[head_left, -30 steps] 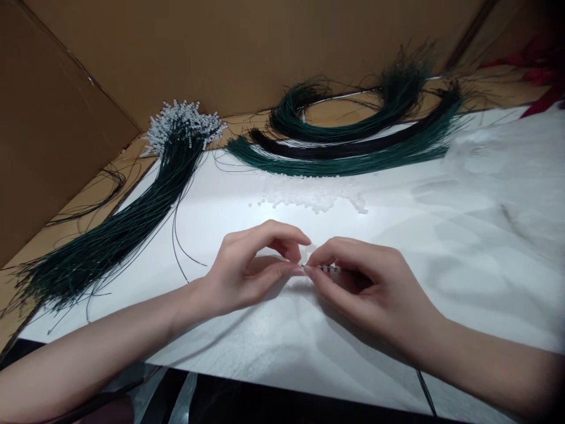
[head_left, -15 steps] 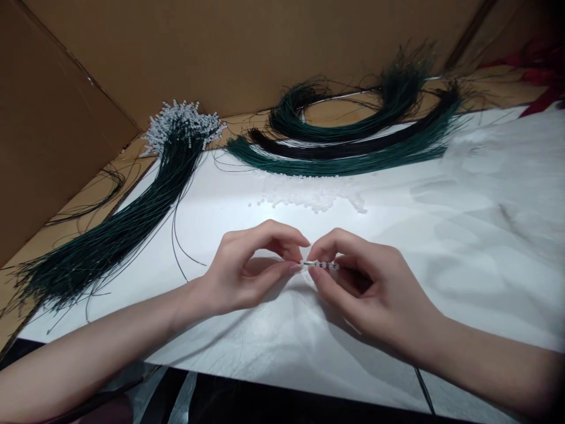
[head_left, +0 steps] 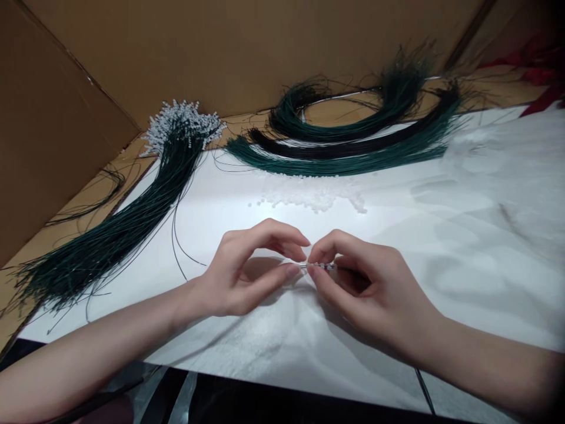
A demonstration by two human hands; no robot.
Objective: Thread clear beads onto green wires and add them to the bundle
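My right hand (head_left: 366,285) pinches a thin wire threaded with small clear beads (head_left: 324,266), held level just above the white sheet (head_left: 441,247). The wire's dark tail (head_left: 424,390) runs back under my right wrist to the near edge. My left hand (head_left: 247,268) meets it fingertip to fingertip, thumb and forefinger pinched at the wire's bare tip; whatever it holds there is too small to make out. A scatter of loose clear beads (head_left: 313,197) lies on the sheet just beyond both hands.
A bundle of dark green wires with beaded ends (head_left: 132,218) fans out at the left. Curved bundles of green and black wire (head_left: 353,147) lie at the back. Brown cardboard walls (head_left: 247,47) enclose the back and left. Red material (head_left: 541,70) shows far right.
My right hand's fingers have shifted slightly along the beaded wire, and my left thumb has eased a little away from the tip. Both hands stay in the same spot.
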